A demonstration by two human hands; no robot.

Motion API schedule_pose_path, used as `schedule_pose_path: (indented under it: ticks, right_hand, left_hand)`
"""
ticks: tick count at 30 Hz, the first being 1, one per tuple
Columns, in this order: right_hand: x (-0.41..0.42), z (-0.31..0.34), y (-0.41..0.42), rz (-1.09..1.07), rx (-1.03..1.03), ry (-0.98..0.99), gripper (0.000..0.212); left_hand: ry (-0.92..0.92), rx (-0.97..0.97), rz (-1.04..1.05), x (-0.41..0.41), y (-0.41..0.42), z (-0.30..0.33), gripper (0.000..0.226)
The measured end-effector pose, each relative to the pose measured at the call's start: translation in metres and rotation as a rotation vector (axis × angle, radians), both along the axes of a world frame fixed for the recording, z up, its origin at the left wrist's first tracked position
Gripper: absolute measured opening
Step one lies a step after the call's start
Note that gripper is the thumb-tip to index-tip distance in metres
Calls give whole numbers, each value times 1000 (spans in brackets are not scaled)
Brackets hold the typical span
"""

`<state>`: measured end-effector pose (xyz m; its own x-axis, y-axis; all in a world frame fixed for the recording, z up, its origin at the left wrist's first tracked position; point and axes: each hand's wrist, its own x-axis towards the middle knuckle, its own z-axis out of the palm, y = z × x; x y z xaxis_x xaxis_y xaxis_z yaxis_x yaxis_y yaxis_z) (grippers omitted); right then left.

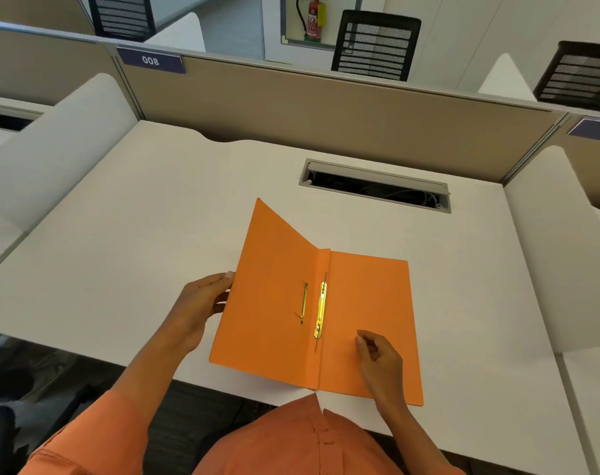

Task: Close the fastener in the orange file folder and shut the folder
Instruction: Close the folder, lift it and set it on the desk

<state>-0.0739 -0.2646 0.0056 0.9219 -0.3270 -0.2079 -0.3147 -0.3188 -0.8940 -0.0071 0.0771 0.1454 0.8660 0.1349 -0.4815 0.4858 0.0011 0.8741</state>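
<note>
An orange file folder [367, 303] lies on the white desk [137, 234] near its front edge. Its right half rests flat. Its left cover [267, 286] is raised at an angle, and my left hand [202, 306] grips that cover's outer edge. A brass fastener strip [321, 310] runs along the spine, lying flat. A thinner brass bar [304, 303] shows on the inside of the raised cover. My right hand [377, 354] rests on the flat right half, just right of the fastener's lower end, fingers loosely curled and holding nothing.
An open cable slot [374, 185] is cut into the desk behind the folder. A beige partition [326, 111] closes the back, and white side dividers [52, 149] stand left and right. Black mesh chairs [375, 46] stand beyond the partition.
</note>
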Motion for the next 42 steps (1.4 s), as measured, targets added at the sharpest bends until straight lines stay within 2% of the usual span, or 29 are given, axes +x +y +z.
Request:
schedule_pose_path:
  ticks: [8, 14, 22, 29, 33, 42]
  right_hand:
    - [-6, 4, -40, -135, 31, 23, 16]
    - [-13, -5, -60, -174, -3, 56, 24]
    - [-20, -7, -66, -167, 22, 116, 26]
    - [-19, -3, -78, -179, 84, 146, 26]
    - [-19, 3, -82, -190, 140, 165, 11]
    - [-18, 8, -95, -200, 272, 175, 19]
  left_hand:
    - [-38, -46, -94, -4, -29, 12, 41]
    - [-72, -45, -187, -3, -50, 21, 46]
    - [-103, 59, -298, -3, -93, 24, 55]
    - [-126, 161, -392, -3, -119, 19, 53]
    - [-116, 193, -421, -4, -128, 16, 52]
    - [-85, 229, -447, -9, -152, 5, 50]
